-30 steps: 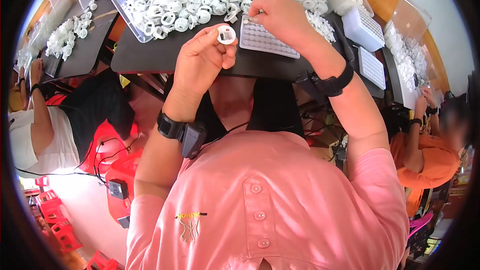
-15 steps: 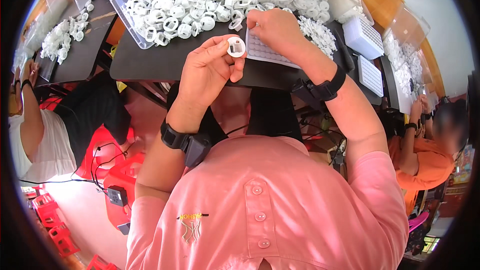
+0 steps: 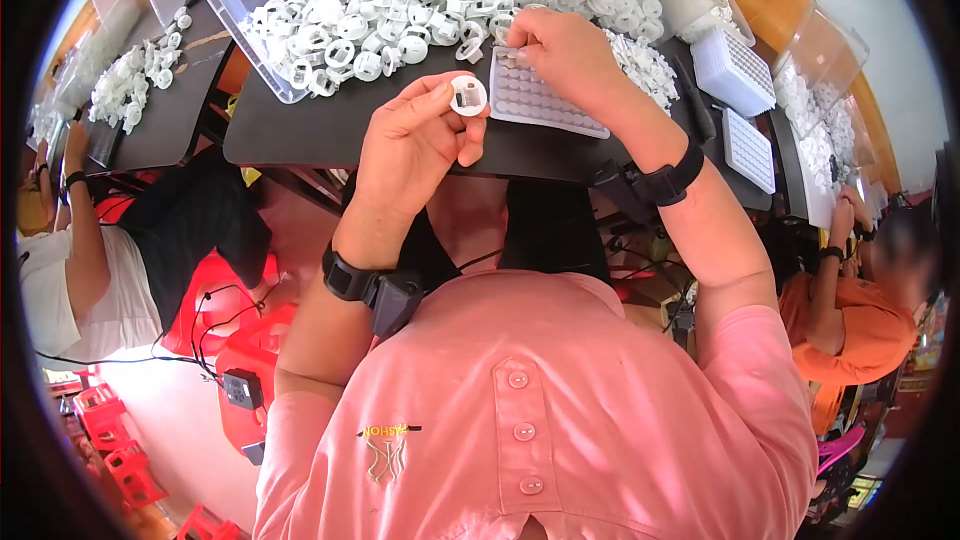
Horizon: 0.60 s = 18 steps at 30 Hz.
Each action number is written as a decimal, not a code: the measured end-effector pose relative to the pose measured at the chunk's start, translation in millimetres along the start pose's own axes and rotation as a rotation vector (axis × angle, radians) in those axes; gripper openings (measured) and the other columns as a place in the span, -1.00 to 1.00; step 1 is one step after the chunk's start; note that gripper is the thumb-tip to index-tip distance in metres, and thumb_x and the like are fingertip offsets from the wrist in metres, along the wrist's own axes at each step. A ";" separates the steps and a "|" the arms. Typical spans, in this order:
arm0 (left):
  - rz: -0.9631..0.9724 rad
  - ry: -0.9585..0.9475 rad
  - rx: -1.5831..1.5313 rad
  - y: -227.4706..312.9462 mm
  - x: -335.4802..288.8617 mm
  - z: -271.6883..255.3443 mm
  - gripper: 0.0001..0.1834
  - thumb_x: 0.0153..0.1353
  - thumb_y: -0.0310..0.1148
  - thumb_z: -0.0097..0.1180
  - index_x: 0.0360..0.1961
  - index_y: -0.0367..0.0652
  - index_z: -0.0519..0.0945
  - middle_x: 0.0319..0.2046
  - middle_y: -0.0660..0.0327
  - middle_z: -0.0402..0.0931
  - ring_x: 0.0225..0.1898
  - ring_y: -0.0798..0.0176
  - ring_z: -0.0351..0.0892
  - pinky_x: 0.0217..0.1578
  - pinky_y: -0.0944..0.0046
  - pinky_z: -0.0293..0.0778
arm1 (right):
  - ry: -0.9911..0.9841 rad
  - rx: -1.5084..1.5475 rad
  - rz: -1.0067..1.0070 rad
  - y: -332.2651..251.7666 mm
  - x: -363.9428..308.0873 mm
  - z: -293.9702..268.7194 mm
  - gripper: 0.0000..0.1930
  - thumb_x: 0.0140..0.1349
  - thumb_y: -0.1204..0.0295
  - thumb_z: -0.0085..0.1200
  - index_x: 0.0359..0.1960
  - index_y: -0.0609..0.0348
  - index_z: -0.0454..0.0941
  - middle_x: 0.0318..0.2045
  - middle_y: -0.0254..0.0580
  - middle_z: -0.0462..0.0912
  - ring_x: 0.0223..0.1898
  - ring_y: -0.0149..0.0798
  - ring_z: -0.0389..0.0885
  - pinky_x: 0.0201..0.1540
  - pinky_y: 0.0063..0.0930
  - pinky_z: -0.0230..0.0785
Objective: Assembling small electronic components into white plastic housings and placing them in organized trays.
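Observation:
My left hand (image 3: 412,135) pinches a small round white plastic piece (image 3: 468,96) with a rectangular recess, held upright between thumb and fingers above the table's near edge. My right hand (image 3: 572,52) is bent over the far left end of a white tray (image 3: 545,108) with rows of round pockets. Its thumb and fingertips are closed together there; whatever they may hold is hidden. Just beyond both hands lies a large heap of similar white plastic pieces (image 3: 385,15), with one loose piece (image 3: 469,49) at its near edge.
A clear plastic bin (image 3: 215,15) surrounds the heap. To the right are small white parts (image 3: 645,72), stacked trays (image 3: 733,70), a single tray (image 3: 749,152) and a dark tool-like object (image 3: 694,100). People work at tables on both sides: a white sleeve (image 3: 60,290), an orange shirt (image 3: 860,330).
My right hand has shifted slightly right and away, uncovering more of the tray's left end. My left hand still holds the round piece in nearly the same place.

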<state>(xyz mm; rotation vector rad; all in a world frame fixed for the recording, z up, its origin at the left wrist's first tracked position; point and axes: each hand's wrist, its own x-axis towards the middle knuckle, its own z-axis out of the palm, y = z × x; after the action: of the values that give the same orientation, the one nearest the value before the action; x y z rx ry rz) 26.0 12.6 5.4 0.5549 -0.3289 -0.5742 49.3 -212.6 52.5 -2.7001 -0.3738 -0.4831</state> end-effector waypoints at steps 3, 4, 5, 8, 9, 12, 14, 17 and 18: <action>0.000 0.005 0.004 0.6 -0.7 -0.5 -0.71 0.38 -0.36 0.06 -0.01 -0.36 0.55 -0.24 -0.02 0.61 -0.36 0.19 0.59 -0.45 0.24 0.40 | -0.071 0.046 0.030 -3.4 0.6 -1.1 -0.88 0.13 0.41 0.14 -0.29 0.03 0.63 -0.42 -0.19 0.67 -0.28 -0.05 0.65 -0.22 -0.18 0.44; -0.001 0.014 0.006 0.5 -1.0 -0.5 -0.71 0.38 -0.36 0.06 -0.01 -0.36 0.55 -0.24 -0.02 0.61 -0.36 0.19 0.58 -0.45 0.23 0.39 | -0.071 0.045 0.031 -3.7 1.4 0.2 -0.88 0.13 0.41 0.14 -0.29 0.03 0.63 -0.42 -0.19 0.67 -0.28 -0.05 0.65 -0.22 -0.18 0.44; -0.001 0.013 0.006 -0.1 -0.7 -0.3 -0.71 0.38 -0.36 0.06 -0.01 -0.36 0.55 -0.24 -0.02 0.61 -0.36 0.19 0.58 -0.45 0.23 0.39 | -0.073 0.016 0.017 -3.5 2.7 2.1 -0.87 0.13 0.39 0.14 -0.29 0.01 0.64 -0.42 -0.19 0.68 -0.29 -0.05 0.65 -0.23 -0.17 0.45; -0.002 0.007 0.008 -0.1 -0.9 -0.2 -0.71 0.38 -0.36 0.06 -0.01 -0.36 0.55 -0.25 -0.01 0.61 -0.36 0.18 0.58 -0.46 0.23 0.39 | -0.083 -0.051 -0.019 -1.0 5.2 5.6 -0.86 0.13 0.36 0.13 -0.28 -0.02 0.66 -0.43 -0.20 0.68 -0.30 -0.04 0.65 -0.24 -0.16 0.45; -0.002 0.009 0.007 -0.4 -0.9 0.3 -0.71 0.38 -0.35 0.06 -0.01 -0.36 0.55 -0.25 -0.01 0.60 -0.36 0.18 0.58 -0.46 0.23 0.39 | -0.093 -0.089 -0.042 -0.4 5.8 6.2 -0.86 0.12 0.35 0.13 -0.28 -0.03 0.66 -0.43 -0.20 0.68 -0.31 -0.04 0.65 -0.25 -0.16 0.45; 0.000 0.002 0.005 -0.1 -0.7 -0.1 -0.71 0.38 -0.36 0.06 -0.01 -0.36 0.55 -0.24 -0.01 0.60 -0.36 0.18 0.58 -0.46 0.24 0.39 | -0.104 -0.099 -0.039 -1.3 6.8 5.5 -0.85 0.10 0.34 0.13 -0.29 -0.04 0.66 -0.45 -0.20 0.67 -0.34 -0.05 0.65 -0.26 -0.18 0.45; 0.003 -0.006 0.003 -0.3 -1.1 -0.7 -0.71 0.39 -0.36 0.05 -0.01 -0.36 0.55 -0.24 -0.01 0.60 -0.36 0.18 0.57 -0.46 0.24 0.40 | -0.113 -0.062 -0.018 -2.4 6.7 3.8 -0.85 0.09 0.33 0.14 -0.29 -0.02 0.66 -0.47 -0.20 0.66 -0.35 -0.06 0.65 -0.27 -0.19 0.44; -0.003 -0.018 -0.007 -0.3 -0.9 -0.7 -0.71 0.39 -0.36 0.05 -0.01 -0.37 0.55 -0.23 -0.01 0.60 -0.36 0.17 0.57 -0.45 0.23 0.41 | -0.103 -0.017 0.009 2.1 6.7 5.7 -0.84 0.07 0.34 0.16 -0.31 0.03 0.65 -0.50 -0.19 0.64 -0.38 -0.10 0.64 -0.29 -0.23 0.43; 0.000 -0.019 -0.001 -0.3 -1.2 -1.0 -0.71 0.39 -0.36 0.04 -0.01 -0.37 0.55 -0.23 -0.02 0.60 -0.36 0.17 0.57 -0.45 0.23 0.41 | -0.091 -0.007 0.012 3.2 6.9 6.6 -0.83 0.06 0.35 0.17 -0.32 0.06 0.65 -0.52 -0.18 0.63 -0.39 -0.12 0.63 -0.29 -0.25 0.42</action>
<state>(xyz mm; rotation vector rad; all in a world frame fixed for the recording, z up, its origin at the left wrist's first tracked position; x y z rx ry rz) 25.4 13.4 4.2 0.5485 -0.3463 -0.5801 58.4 -211.4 48.4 -2.7358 -0.3809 -0.3602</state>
